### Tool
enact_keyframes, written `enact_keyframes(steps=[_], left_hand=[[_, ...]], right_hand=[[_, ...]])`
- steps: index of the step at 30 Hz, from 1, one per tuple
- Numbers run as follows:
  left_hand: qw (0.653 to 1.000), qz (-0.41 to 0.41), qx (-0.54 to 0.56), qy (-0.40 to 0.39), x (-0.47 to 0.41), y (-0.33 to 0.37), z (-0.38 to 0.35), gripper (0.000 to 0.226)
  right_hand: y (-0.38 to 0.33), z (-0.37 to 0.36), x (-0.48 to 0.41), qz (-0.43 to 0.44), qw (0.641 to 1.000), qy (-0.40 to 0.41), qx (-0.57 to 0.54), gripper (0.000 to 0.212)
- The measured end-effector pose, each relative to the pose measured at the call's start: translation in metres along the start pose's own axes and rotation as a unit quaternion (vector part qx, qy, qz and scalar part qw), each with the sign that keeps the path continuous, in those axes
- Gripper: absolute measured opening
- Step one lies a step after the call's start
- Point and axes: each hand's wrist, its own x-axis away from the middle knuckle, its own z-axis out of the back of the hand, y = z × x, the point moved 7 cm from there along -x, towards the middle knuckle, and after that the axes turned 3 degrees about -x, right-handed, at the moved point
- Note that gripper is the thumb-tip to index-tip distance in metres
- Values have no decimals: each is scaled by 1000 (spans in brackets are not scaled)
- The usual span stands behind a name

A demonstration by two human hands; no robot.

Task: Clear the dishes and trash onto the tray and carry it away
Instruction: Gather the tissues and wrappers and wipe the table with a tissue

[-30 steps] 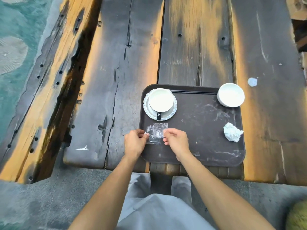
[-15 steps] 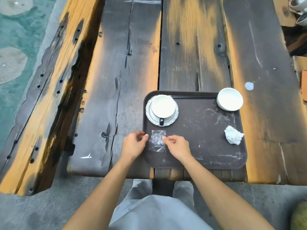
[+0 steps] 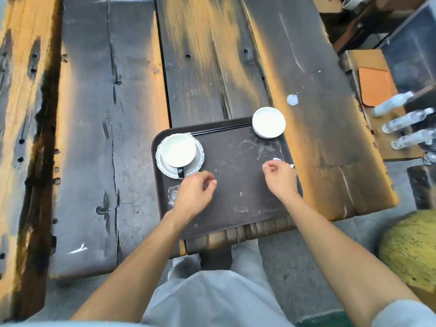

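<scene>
Head view looks down on a dark brown tray (image 3: 236,197) lying on the near edge of a weathered wooden bench (image 3: 99,138). At the tray's far left corner a white cup (image 3: 178,149) sits on a patterned saucer (image 3: 199,161), its dark handle pointing toward the near side. At the far right corner a white bowl (image 3: 269,122) rests on the tray's rim, partly overhanging the bench. A thin dark stick lies along the tray's far edge between cup and bowl; what it is cannot be told.

The left hand (image 3: 194,194) hovers over the near left part of the tray, fingers loosely curled and holding nothing. Just to its left, partly under it, a crumpled clear plastic wrapper (image 3: 172,194) lies on the tray surface. The right hand (image 3: 280,177) is over the right side of the tray with fingers curled downward; small white bits of a crumpled tissue (image 3: 276,159) show past its fingertips and knuckles, but whether the hand grips it cannot be told.

A small pale spot (image 3: 292,99) marks the bench beyond the bowl. Clear bottles (image 3: 405,121) lie on a surface at the far right.
</scene>
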Motion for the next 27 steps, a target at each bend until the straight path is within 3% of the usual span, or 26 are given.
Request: enact_keyframes(steps=[2,5,8,12,14,19,24,27], left_hand=[[997,4,-50,-61,-37,54,-65,37],[986,30,-110,-122,-42,41,-87,56],[974,72,-142,-160,-52,50,-119,66],[962,123,-160,-186,-67,72,-143,71],[958,143,-162,-187,-66,77,-153,70],[965,173,-132,-147,-72,83,-153,64],[976,164,-110,-95,-103,96,-133,55],[982,145,-108,-58,-138,111,-111,49]], right_hand=[[36,67,-56,-16,999,26,26,24],[33,66,-74,20,997,27,75,23],[41,61,-99,26,992,-36,115,20],[56,38,-114,29,962,-172,209,34],[67,32,-113,18,958,-190,215,39],[82,35,-122,-6,976,-181,123,29],[71,61,-139,9,984,-179,-10,6],[62,89,-165,19,987,-144,-70,13]])
